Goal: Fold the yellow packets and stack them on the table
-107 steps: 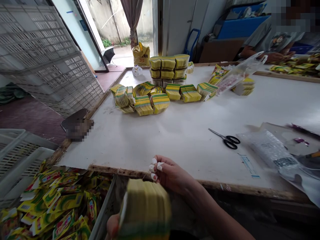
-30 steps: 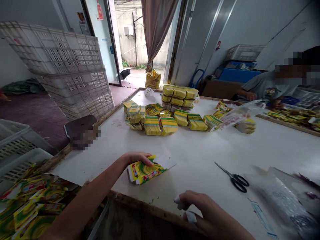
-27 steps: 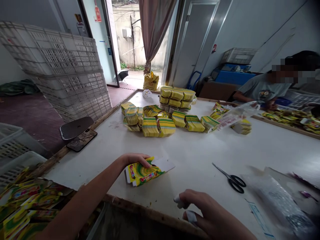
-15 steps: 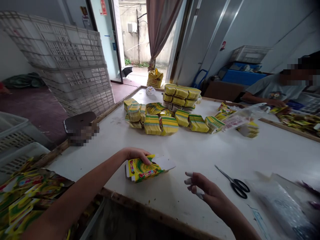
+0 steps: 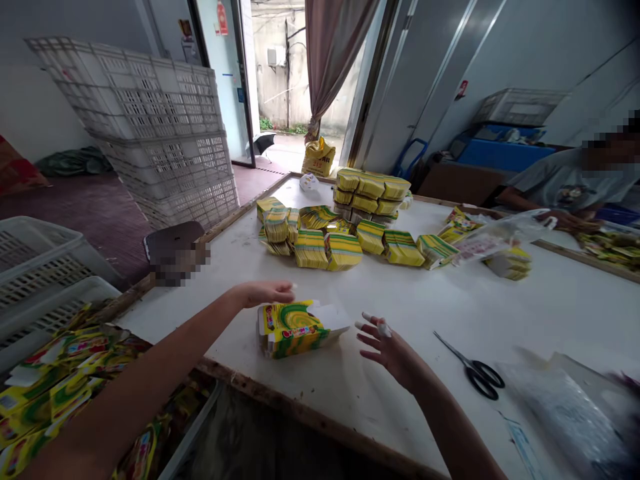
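Note:
A stack of flat yellow-and-green cartons (image 5: 295,328) lies near the front edge of the white table (image 5: 410,307). My left hand (image 5: 265,293) hovers just above the stack's far left corner, fingers stretched out, not gripping it. My right hand (image 5: 387,347) floats to the right of the stack with fingers spread and white tape on the fingertips, a short gap from the cartons. Neither hand holds anything.
Bundles of the same cartons (image 5: 345,227) are piled at the table's far side. Black scissors (image 5: 473,370) and a clear plastic bag (image 5: 560,413) lie at the right. A crate of loose cartons (image 5: 55,387) sits at lower left. Another person (image 5: 565,190) works at the far right. White crates (image 5: 160,147) are stacked left.
My left hand has let go of the carton stack and lifted off it. My right hand rose from the table edge and moved toward the stack, fingers opening.

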### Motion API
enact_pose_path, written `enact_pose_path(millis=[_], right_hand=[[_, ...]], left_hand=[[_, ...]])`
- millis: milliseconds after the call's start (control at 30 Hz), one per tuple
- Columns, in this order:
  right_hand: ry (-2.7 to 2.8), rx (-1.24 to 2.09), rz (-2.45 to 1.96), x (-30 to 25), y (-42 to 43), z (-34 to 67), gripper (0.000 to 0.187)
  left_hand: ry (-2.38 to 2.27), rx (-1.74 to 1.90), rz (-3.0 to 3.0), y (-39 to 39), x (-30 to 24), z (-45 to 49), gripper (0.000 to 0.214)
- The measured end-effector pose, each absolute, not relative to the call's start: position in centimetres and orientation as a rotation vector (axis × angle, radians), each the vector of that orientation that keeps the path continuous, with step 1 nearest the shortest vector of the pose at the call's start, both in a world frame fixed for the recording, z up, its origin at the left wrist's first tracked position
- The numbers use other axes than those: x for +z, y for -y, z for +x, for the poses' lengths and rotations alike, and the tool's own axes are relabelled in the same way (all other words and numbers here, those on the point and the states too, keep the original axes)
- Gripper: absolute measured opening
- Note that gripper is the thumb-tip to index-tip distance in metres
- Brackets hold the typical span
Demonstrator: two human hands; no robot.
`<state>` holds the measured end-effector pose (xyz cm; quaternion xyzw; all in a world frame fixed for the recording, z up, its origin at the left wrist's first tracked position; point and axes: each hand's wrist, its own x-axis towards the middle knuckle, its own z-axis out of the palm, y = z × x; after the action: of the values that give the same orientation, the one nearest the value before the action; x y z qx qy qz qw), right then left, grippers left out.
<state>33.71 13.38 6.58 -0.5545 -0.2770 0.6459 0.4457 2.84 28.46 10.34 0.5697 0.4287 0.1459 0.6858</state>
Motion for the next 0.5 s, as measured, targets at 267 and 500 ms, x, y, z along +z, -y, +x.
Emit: enact_pose_path(millis=[267,500], right_hand=[[0.460,1.457,-1.113,9.6,-12.5,38.8,0.067],[0.284,1.472,-1.285,7.4,-12.5,37.5,0.056]], left_hand=[[-1.120,0.744,0.921,-23.9,11.4,-4.5,0.098],[-1.166,0.797,0.416,-20.1,11.0,-5.3,0.097]])
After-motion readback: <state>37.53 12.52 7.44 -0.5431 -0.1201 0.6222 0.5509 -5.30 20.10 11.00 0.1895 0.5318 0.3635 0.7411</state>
